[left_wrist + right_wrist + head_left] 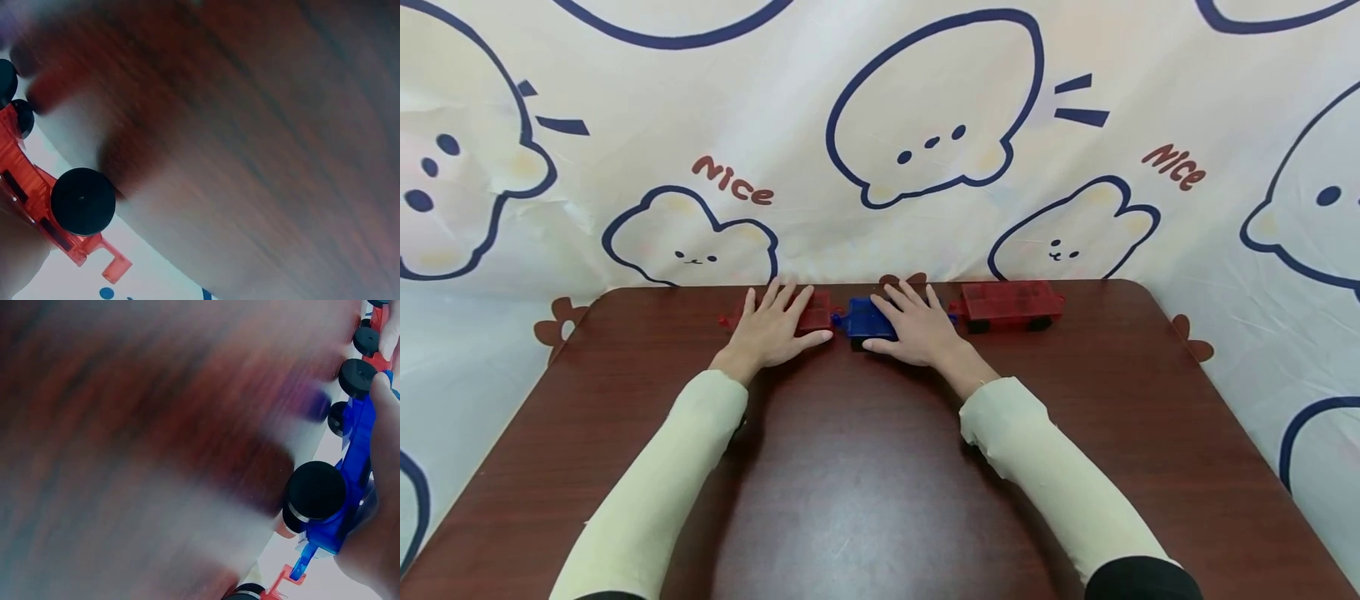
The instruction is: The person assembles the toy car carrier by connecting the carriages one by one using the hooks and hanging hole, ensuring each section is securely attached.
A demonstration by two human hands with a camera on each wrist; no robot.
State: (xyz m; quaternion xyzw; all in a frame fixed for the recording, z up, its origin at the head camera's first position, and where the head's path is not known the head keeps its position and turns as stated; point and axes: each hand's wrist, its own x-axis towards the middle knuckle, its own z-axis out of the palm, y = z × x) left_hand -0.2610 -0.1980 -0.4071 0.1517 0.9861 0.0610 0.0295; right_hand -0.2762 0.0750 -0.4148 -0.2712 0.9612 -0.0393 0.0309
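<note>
Three translucent toy train cars stand in a row along the far edge of the table. My left hand [766, 332], fingers spread and straight, rests over the left red train car [817, 312]. Over the blue train car [863, 320] in the middle lies my right hand [919, 330], its fingers also extended. The right red train car [1009, 302] is untouched. In the left wrist view, a black wheel [83, 201] and a hook show on the left car. Seen from the right wrist, a blue hook [304, 561] meets a red coupling [289, 575]. Both hands partly hide their cars.
The brown wooden table [850, 467] has rounded far corners. Right behind the cars hangs a white cloth [820, 242] with blue cartoon outlines, and it also surrounds the table's sides.
</note>
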